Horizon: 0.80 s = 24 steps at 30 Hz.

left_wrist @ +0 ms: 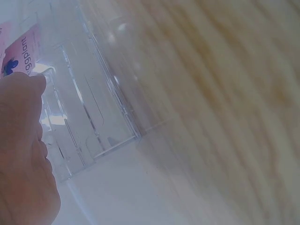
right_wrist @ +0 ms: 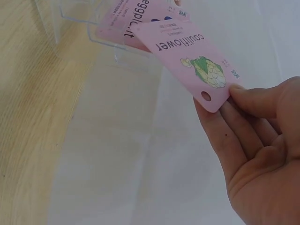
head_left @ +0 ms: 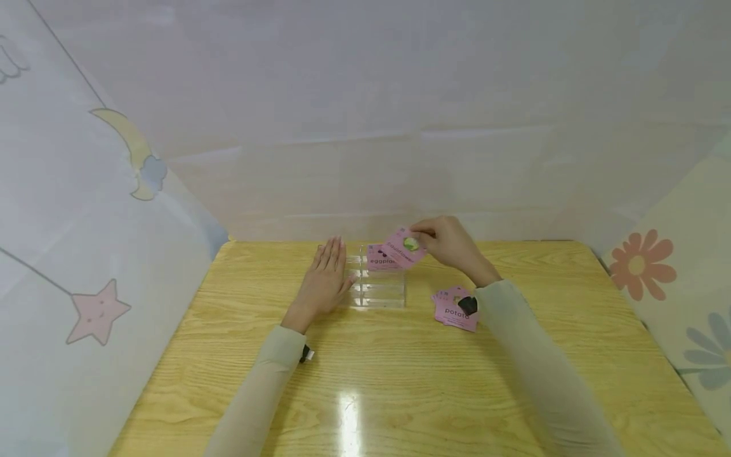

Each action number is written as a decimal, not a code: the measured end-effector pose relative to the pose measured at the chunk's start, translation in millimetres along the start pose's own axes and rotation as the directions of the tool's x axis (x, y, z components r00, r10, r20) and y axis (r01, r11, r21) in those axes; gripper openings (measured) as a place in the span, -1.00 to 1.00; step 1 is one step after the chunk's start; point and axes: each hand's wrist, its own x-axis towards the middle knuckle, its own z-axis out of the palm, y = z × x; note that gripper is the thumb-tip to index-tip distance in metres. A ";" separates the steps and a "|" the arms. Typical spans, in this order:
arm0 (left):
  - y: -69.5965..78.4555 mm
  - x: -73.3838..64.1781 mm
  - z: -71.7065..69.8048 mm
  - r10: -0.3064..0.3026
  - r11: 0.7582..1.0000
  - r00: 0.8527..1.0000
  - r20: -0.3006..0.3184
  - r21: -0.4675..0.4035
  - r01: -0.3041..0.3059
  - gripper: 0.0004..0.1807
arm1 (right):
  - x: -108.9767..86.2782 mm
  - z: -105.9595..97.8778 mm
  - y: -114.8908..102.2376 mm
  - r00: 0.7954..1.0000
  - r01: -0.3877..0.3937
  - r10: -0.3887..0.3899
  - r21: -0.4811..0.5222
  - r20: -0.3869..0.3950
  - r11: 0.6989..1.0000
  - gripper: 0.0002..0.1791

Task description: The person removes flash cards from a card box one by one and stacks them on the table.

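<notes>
My right hand point(head_left: 451, 244) pinches a pink cauliflower card point(right_wrist: 180, 44) by one corner, thumb on the printed face and fingers behind. The card is tilted, and its far end overlaps the eggplant card point(right_wrist: 136, 14) in view. That pink eggplant card point(head_left: 375, 261) stands in the back right part of a clear plastic card rack point(head_left: 384, 302) with several slots. On the rack's left side lies my left hand point(head_left: 321, 282), its fingers straight and pointing away from me. In the left wrist view the left hand point(left_wrist: 23, 154) hides part of the rack.
A small pile of pink cards point(head_left: 455, 317), potato on top, lies right of the rack, partly hidden by the right wrist's black camera point(head_left: 467, 306). The wooden table point(head_left: 388, 393) meets a pale cloth backdrop point(head_left: 365, 158) behind the rack.
</notes>
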 end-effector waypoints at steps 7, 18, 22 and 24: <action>-0.5 0.1 -1.8 -0.004 1.000 1.000 0.002 0.006 0.004 -0.08 | -6.3 -9.5 13.5 0.998 -0.064 0.064 0.029 0.018 0.998 -0.64; -2.9 0.5 1.0 -0.006 1.000 1.000 0.000 -0.001 0.006 -0.08 | -18.4 -16.3 39.1 0.992 -0.109 0.103 0.098 0.070 0.989 -0.66; -3.3 0.9 2.6 0.006 1.000 1.000 -0.015 0.001 -0.006 -0.08 | -25.7 -17.5 44.4 0.991 -0.115 0.107 0.106 0.083 0.988 -0.67; -3.1 0.5 2.6 0.003 1.000 1.000 -0.012 0.008 -0.003 -0.08 | -27.4 -17.6 47.1 0.990 -0.118 0.109 0.103 0.093 0.988 -0.67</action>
